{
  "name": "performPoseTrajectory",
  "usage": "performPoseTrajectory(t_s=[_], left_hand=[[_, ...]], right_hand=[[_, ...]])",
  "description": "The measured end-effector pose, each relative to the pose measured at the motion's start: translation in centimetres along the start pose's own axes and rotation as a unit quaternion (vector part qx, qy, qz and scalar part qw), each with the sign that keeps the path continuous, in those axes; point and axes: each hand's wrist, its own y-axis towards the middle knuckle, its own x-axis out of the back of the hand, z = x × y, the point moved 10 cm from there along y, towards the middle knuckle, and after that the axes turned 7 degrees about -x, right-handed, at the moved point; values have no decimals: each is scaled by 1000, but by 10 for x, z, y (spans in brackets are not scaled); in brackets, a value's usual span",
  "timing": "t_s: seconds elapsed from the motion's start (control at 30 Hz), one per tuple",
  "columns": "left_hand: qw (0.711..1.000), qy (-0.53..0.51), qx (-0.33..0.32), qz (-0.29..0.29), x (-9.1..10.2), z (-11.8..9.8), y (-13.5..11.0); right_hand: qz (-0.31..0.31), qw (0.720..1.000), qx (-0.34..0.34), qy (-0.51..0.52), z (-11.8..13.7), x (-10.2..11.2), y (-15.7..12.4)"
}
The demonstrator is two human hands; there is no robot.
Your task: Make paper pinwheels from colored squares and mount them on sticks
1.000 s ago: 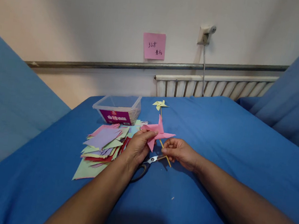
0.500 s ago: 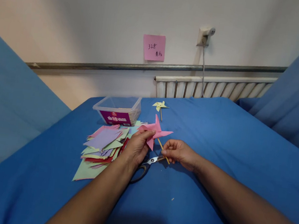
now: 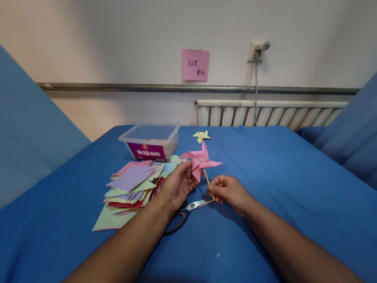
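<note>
A pink paper pinwheel (image 3: 201,160) on a thin wooden stick (image 3: 206,177) is held up over the blue-covered table. My right hand (image 3: 229,190) pinches the lower part of the stick. Palm up and fingers stretched out, my left hand (image 3: 179,184) is just below and left of the pink blades; whether it touches them I cannot tell. Scissors (image 3: 193,205) with dark handles lie beneath both hands, one handle partly hidden by my left wrist. Farther back lies a pale yellow pinwheel (image 3: 203,136), its stick hidden behind the pink one.
A stack of coloured paper (image 3: 131,178) lies left of my left hand. Behind it stands a clear plastic box (image 3: 147,148) with a purple label. Blue curtains (image 3: 15,140) hang at both sides; a radiator (image 3: 273,112) and metal pipe (image 3: 140,87) run along the wall.
My left fingers have let go of the pink pinwheel and opened out below it. The pinwheel has risen slightly and turned its pinned centre toward me. The view has tilted slightly up.
</note>
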Motion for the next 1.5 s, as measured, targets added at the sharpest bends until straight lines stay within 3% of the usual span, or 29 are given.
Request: performPoseTrajectory(t_s=[0.17,0.3,0.4,0.53,0.7,0.87,1.2,1.5], left_hand=[[997,30,11,-69,16,3,1],[996,54,-20,-73,18,-3,-1],[995,70,-23,-59,16,-1,-3],[995,88,-19,-47,15,4,-3],[992,112,-8,-61,21,9,-2],[990,126,-2,-60,22,13,-2],[988,146,-5,-39,19,17,-2],[988,151,0,-25,17,19,-2]], right_hand=[[-94,995,9,11,2,27,4],[-235,968,3,-91,6,70,16],[-295,942,-10,-161,12,97,40],[-330,911,-49,-244,22,118,86],[-342,873,-98,-335,31,126,134],[-357,841,-133,-385,32,130,156],[-369,816,-164,-414,27,130,164],[-382,815,-155,-408,26,130,166]])
